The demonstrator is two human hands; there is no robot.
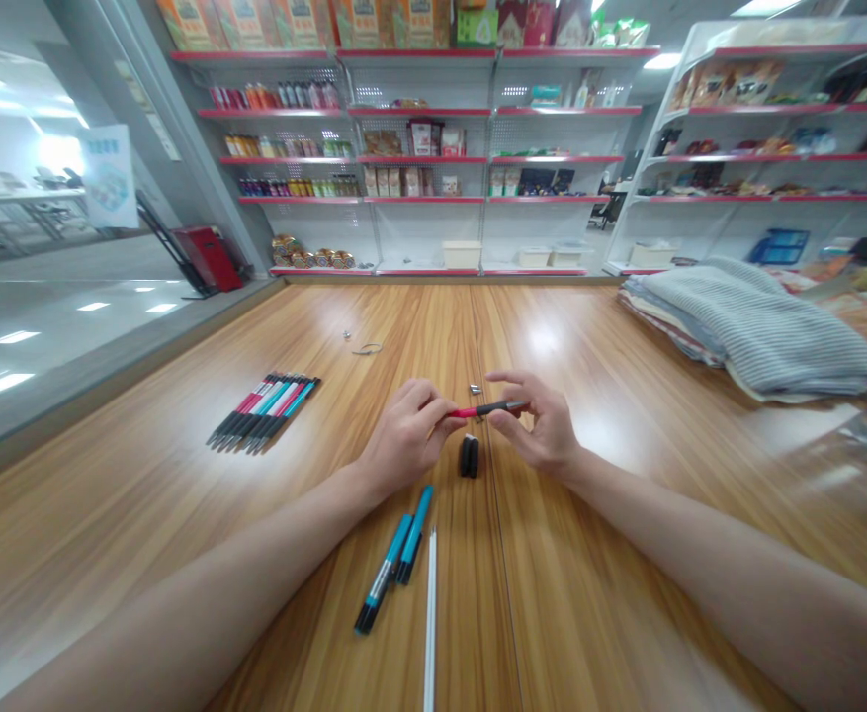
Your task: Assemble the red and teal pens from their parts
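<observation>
Both my hands hold one red and black pen a little above the wooden table. My left hand pinches its red end. My right hand pinches the dark end, index finger stretched above it. A small black part lies on the table just below the pen, and a tiny metal piece lies just beyond it. Two blue pens and a thin white refill lie between my forearms.
A row of several red and blue pens lies to the left. A small spring and metal bit lie farther back. Folded striped cloths are stacked at the right. Shop shelves with goods stand behind the table.
</observation>
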